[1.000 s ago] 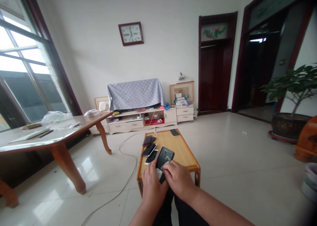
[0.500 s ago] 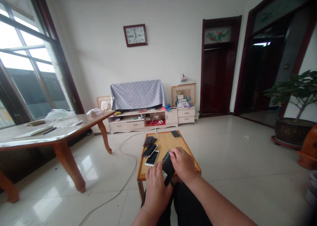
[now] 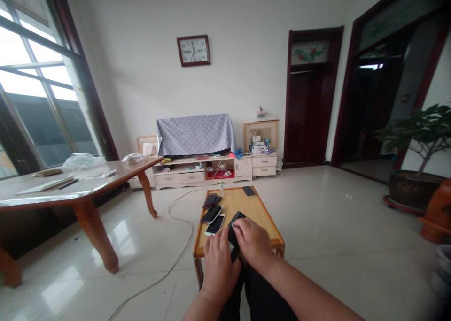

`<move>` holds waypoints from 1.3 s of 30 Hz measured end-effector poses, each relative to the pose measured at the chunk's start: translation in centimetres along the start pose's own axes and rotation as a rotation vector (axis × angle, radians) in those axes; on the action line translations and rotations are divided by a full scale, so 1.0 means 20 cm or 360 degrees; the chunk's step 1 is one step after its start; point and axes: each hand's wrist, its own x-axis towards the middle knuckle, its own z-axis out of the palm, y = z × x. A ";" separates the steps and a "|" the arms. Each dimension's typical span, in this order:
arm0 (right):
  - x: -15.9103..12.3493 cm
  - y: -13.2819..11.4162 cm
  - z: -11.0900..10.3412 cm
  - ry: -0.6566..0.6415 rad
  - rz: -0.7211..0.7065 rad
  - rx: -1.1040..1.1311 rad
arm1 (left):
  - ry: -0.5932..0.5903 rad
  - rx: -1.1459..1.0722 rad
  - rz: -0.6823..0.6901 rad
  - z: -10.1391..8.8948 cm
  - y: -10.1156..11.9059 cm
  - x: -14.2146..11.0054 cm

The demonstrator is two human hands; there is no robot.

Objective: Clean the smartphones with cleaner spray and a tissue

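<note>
From the head camera, the person sits at a low wooden worktop [image 3: 243,208], knees tucked just under its near edge, with both bare hands over it. The left hand [image 3: 218,264] is curled around the lower end of a black phone [image 3: 237,216], and the right hand [image 3: 252,241] is clenched over its upper part, fingers lying across the back, so the phone is gripped between them and tilted up off the wood, its top corner showing above the right fingers. A small pale patch shows on the phone between the hands, too small to make out. Just left of the hands, a white phone [image 3: 214,225] lies flat, touching a dark phone [image 3: 212,214] above it, and beyond that sits a small stack of phones [image 3: 211,200] at the worktop's left edge. Another dark phone [image 3: 248,190] lies alone near the far edge, and a small bottle [image 3: 221,189] stands by the far rim. A pale cable [image 3: 176,256] trails across the tiled floor left of the worktop, and a big table [image 3: 70,189] stands further left, well apart.
</note>
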 end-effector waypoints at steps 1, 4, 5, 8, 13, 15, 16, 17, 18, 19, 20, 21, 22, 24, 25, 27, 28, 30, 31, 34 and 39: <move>-0.03 -0.01 0.01 -0.0041 -0.0042 0.0024 | -0.0001 0.0003 -0.0003 0.00 -0.01 0.00; -0.10 0.00 0.02 -0.0046 -0.0028 0.0070 | -0.0009 0.0010 -0.0011 -0.01 -0.02 0.01; -0.10 0.00 0.01 -0.0007 0.0020 0.0071 | -0.0017 0.0010 -0.0014 -0.02 -0.01 0.01; -0.09 0.02 0.00 0.0090 0.0133 0.0066 | -0.0030 0.0002 -0.0025 -0.03 0.00 0.03; -0.14 -0.01 0.02 -0.0039 0.0004 0.0180 | 0.0022 0.0015 -0.0037 -0.01 0.00 0.03; -0.15 0.00 0.02 0.0010 0.0068 0.0177 | 0.0012 0.0013 -0.0022 -0.01 -0.01 0.01; -0.14 0.01 0.02 0.0067 0.0132 0.0158 | 0.0001 0.0010 -0.0022 -0.01 -0.01 0.01; -0.14 0.02 0.01 0.0124 0.0194 0.0137 | -0.0006 0.0007 -0.0029 -0.01 -0.01 0.01; -0.13 0.03 0.01 0.0168 0.0233 0.0123 | -0.0009 0.0005 -0.0041 -0.01 0.00 0.00; -0.13 0.03 0.00 0.0185 0.0240 0.0123 | -0.0008 0.0002 -0.0052 -0.01 0.00 0.01; -0.13 0.03 0.01 0.0171 0.0215 0.0138 | -0.0005 -0.0001 -0.0061 -0.01 0.00 0.01; -0.13 0.02 0.01 0.0134 0.0167 0.0165 | 0.0002 -0.0003 -0.0066 -0.01 0.00 0.01; -0.14 0.01 0.02 0.0091 0.0117 0.0199 | 0.0011 -0.0004 -0.0068 -0.01 0.00 0.01; -0.17 0.00 0.04 0.0043 0.0075 0.0243 | 0.0017 -0.0011 -0.0066 -0.01 0.00 0.00; -0.17 0.00 0.04 0.0051 0.0091 0.0240 | 0.0012 -0.0017 -0.0064 -0.01 0.00 0.00; -0.16 0.01 0.04 0.0121 0.0169 0.0180 | -0.0005 -0.0030 -0.0057 -0.01 0.01 -0.01; -0.15 0.02 0.04 0.0161 0.0213 0.0133 | -0.0012 -0.0034 -0.0051 -0.01 0.01 -0.02; -0.13 0.03 0.03 0.0190 0.0245 0.0061 | -0.0016 -0.0031 -0.0033 -0.01 0.02 -0.03; -0.12 0.02 0.03 0.0163 0.0216 0.0055 | -0.0018 -0.0029 -0.0021 0.00 0.03 -0.03; -0.11 -0.01 0.02 -0.0026 0.0019 0.0094 | -0.0035 -0.0039 0.0006 0.00 0.03 -0.03; -0.04 -0.01 -0.06 -0.0076 -0.0057 -0.0088 | -0.0167 -0.0063 0.0015 -0.05 0.01 -0.01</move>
